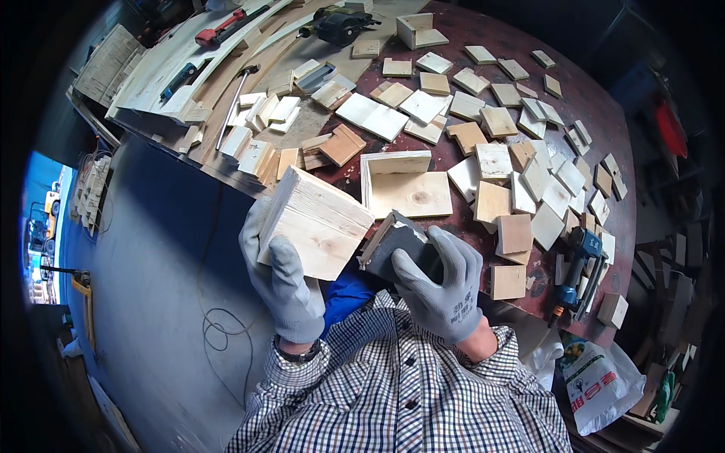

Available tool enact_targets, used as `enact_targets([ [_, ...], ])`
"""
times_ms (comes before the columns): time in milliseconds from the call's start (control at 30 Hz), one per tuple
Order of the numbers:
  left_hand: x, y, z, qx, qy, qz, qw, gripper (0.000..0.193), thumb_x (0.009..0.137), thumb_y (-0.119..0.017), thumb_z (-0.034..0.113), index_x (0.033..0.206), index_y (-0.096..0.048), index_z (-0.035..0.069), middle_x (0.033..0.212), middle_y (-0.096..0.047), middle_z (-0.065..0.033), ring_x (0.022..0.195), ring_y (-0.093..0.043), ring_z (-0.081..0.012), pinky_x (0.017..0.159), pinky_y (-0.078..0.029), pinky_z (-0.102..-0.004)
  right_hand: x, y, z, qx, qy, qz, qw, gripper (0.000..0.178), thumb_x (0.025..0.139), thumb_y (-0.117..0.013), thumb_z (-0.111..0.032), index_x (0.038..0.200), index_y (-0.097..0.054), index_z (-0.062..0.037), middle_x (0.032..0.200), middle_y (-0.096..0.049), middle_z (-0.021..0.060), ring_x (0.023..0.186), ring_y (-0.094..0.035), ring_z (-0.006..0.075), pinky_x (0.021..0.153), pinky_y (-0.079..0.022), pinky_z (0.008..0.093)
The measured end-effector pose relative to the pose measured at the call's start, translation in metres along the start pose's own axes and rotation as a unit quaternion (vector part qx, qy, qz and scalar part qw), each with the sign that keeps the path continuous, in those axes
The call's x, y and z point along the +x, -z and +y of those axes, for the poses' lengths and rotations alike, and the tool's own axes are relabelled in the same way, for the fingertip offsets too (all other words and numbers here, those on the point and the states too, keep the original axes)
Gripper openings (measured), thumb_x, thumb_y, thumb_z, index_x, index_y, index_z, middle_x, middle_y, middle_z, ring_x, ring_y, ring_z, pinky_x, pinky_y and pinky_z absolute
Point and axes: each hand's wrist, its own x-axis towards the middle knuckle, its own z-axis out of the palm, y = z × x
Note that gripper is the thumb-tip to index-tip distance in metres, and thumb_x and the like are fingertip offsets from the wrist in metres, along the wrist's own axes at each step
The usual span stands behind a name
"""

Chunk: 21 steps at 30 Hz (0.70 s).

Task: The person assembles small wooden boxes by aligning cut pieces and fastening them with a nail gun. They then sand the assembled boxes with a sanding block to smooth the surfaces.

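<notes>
My left hand (293,291), in a grey-white work glove, is closed around a pale wooden box (321,225), held tilted above the table's near edge. Its thumb lies across the near face and its other fingers are mostly hidden behind. My gloved right hand (447,285) grips a dark grey sanding block (408,245) with ragged, worn edges. The block is close to the box's right-hand edge; I cannot tell whether they touch. Just beyond both hands, an L-shaped assembly of wooden boards (415,192) rests on the table.
Many loose wooden pieces (495,162) cover the dark red tabletop (596,113). A blue nail gun (581,264) lies at the right edge. Far left are a hammer (236,106), a red tool (223,30) and a dark power tool (338,24). A hose (226,328) coils on the floor.
</notes>
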Motion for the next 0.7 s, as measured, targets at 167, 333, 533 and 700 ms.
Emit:
enact_targets([
  [167,0.001,-0.002,0.005,-0.109,0.013,0.020,0.994,0.067,0.116,-0.028,0.056,0.156,-0.039,0.003,0.151,-0.046,-0.0164,0.143,-0.049,-0.0291,0.119,-0.045,-0.0442,-0.007,0.005,0.027,0.070,-0.120,0.025,0.990,0.081,0.075,-0.090,-0.017,0.149,-0.060,-0.0075,0.146,-0.051,0.0312,0.129,-0.054,0.0459,0.107,-0.045,0.0529],
  [333,0.000,-0.009,0.005,-0.016,-0.001,0.004,1.000,0.075,0.112,-0.036,0.062,0.151,-0.042,-0.002,0.144,-0.050,-0.0173,0.135,-0.056,-0.0274,0.113,-0.049,-0.0422,0.051,0.033,-0.011,0.099,-0.003,0.109,0.989,0.065,0.073,-0.087,-0.014,0.137,-0.073,-0.0188,0.145,-0.053,0.0253,0.128,-0.057,0.0395,0.106,-0.048,0.0477],
  [533,-0.016,0.005,-0.008,-0.103,0.053,-0.039,0.993,0.068,0.112,-0.049,0.051,0.159,-0.035,0.005,0.149,-0.050,-0.0165,0.137,-0.056,-0.0300,0.114,-0.050,-0.0438,0.028,-0.008,0.001,0.158,-0.029,0.113,0.981,0.056,0.085,-0.082,-0.016,0.139,-0.067,-0.0126,0.146,-0.051,0.0274,0.130,-0.054,0.0429,0.108,-0.047,0.0489],
  [700,-0.008,0.005,-0.010,-0.339,0.248,0.000,0.908,0.058,0.111,-0.050,0.050,0.158,-0.041,0.017,0.147,-0.055,-0.0076,0.138,-0.057,-0.0244,0.105,-0.056,-0.0420,0.032,-0.001,0.022,0.178,-0.119,0.079,0.974,0.088,0.085,-0.084,-0.015,0.160,-0.041,0.0020,0.154,-0.043,0.0302,0.137,-0.047,0.0460,0.114,-0.043,0.0533],
])
